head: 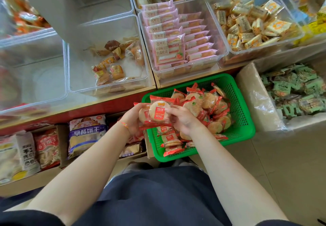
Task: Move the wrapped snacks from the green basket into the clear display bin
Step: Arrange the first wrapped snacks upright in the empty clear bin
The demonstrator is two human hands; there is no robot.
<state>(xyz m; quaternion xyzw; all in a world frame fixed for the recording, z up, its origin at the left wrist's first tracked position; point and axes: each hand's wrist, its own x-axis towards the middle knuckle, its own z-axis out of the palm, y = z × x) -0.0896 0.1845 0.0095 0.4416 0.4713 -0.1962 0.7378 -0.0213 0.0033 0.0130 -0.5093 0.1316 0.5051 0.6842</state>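
Both hands grip red-wrapped snacks [157, 113] | left hand [134, 118] | right hand [182, 119] | over green basket [245, 119] rim

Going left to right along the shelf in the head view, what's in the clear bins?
Near-empty bin → bin with a few round cakes → pink strawberry toast packs → small yellow-orange wrapped snacks.

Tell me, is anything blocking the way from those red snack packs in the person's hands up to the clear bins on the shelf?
Nothing visible does. The left hand and right hand hold a stack of red snack packs above the green basket. The clear bins lie just beyond, open at the top, with only the shelf's red front edge below the path.
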